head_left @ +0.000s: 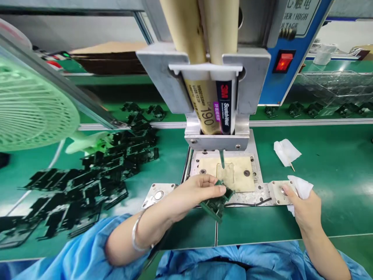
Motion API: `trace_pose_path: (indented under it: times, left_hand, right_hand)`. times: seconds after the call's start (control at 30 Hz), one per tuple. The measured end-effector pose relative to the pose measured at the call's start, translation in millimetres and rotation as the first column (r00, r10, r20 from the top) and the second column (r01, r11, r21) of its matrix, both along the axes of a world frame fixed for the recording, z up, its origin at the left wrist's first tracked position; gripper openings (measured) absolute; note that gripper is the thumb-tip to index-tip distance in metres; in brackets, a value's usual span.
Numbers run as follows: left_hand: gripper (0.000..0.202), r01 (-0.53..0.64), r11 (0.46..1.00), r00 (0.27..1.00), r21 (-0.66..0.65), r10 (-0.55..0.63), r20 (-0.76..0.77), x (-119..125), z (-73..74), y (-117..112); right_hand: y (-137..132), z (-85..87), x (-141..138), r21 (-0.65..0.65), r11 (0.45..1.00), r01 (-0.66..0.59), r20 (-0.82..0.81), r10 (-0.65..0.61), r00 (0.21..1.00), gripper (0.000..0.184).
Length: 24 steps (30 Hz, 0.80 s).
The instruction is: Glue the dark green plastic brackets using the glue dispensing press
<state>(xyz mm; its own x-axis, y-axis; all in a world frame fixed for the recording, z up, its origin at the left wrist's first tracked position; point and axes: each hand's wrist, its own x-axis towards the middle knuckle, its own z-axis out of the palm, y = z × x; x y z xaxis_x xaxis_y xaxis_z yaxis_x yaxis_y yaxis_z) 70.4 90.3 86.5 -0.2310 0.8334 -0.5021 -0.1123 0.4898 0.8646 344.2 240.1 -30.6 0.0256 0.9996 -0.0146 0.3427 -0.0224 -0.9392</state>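
Between the thumb and fingers of my left hand (204,190) is a dark green plastic part (214,208), tilted, just below the dispensing nozzle (222,158). The nozzle hangs from a two-barrel adhesive cartridge (211,103) clamped in a metal holder. Behind the part lies a cream fixture plate (210,165), screwed to a metal base. My right hand (307,208) is closed around a white tissue (301,186), its thumb resting on the button (283,190) of the right metal block. Another button (159,195) sits on the left block, beside my left forearm.
Many dark plastic parts (72,194) lie in rows on the left, near a green fan (35,105). A folded tissue with a wooden stick (287,152) lies at right. A blue control box (279,74) with a red switch stands behind. More parts (295,109) line the back ledge.
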Motion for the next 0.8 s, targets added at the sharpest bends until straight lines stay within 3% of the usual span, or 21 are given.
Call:
trace_pose_path:
  times: [0.07,0.13,0.2,0.23,0.33,0.4,0.5,0.6,0.67,0.73,0.8]
  left_hand:
    - [0.047,0.009,0.999,0.998,0.037,-0.011,0.058,11.4,-2.4,-13.9]
    - [0.045,0.031,0.995,0.991,0.099,-0.044,0.123,24.2,-4.1,-27.6]
    - [0.045,0.055,0.982,0.988,0.181,-0.080,0.134,35.8,-3.6,-38.0]
    - [0.046,0.066,0.971,0.991,0.229,-0.091,0.102,40.4,-2.7,-41.4]
    - [0.052,0.123,0.916,0.992,0.383,-0.109,-0.058,48.8,0.5,-44.9]
    - [0.055,0.171,0.881,0.983,0.441,-0.124,-0.134,51.6,1.9,-44.3]
    - [0.056,0.218,0.862,0.968,0.457,-0.130,-0.216,54.7,3.0,-43.8]
    - [0.055,0.251,0.850,0.952,0.462,-0.131,-0.275,56.7,2.5,-45.5]
    - [0.057,0.260,0.834,0.946,0.487,-0.121,-0.300,57.1,0.9,-47.9]
    - [0.061,0.252,0.813,0.947,0.526,-0.096,-0.306,56.7,-1.5,-50.5]
    - [0.063,0.241,0.787,0.952,0.568,-0.080,-0.294,56.3,-4.0,-52.8]
  right_hand:
    - [-12.3,10.1,5.6,0.148,0.988,0.052,0.120,-0.070,0.990,0.053]
    - [-30.8,28.8,12.2,0.362,0.932,-0.035,0.230,-0.053,0.972,0.045]
    - [-50.2,55.7,13.9,0.531,0.794,-0.296,0.318,0.137,0.938,0.036]
    - [-58.5,70.3,11.4,0.574,0.685,-0.448,0.363,0.277,0.890,0.033]
    - [-73.3,105.0,-6.9,0.559,0.379,-0.738,0.462,0.597,0.656,0.029]
    - [-76.6,114.6,-19.8,0.497,0.261,-0.828,0.490,0.703,0.515,0.032]
    - [-77.7,113.1,-27.8,0.376,0.151,-0.914,0.542,0.764,0.349,0.040]
    - [-79.3,106.4,-25.5,0.345,0.113,-0.932,0.516,0.806,0.289,0.041]
    - [-82.5,103.5,-23.1,0.358,0.127,-0.925,0.446,0.847,0.289,0.038]
    - [-87.8,102.0,-20.7,0.405,0.223,-0.887,0.337,0.865,0.371,0.031]
    - [-94.0,100.6,-16.0,0.472,0.361,-0.804,0.235,0.828,0.510,0.017]
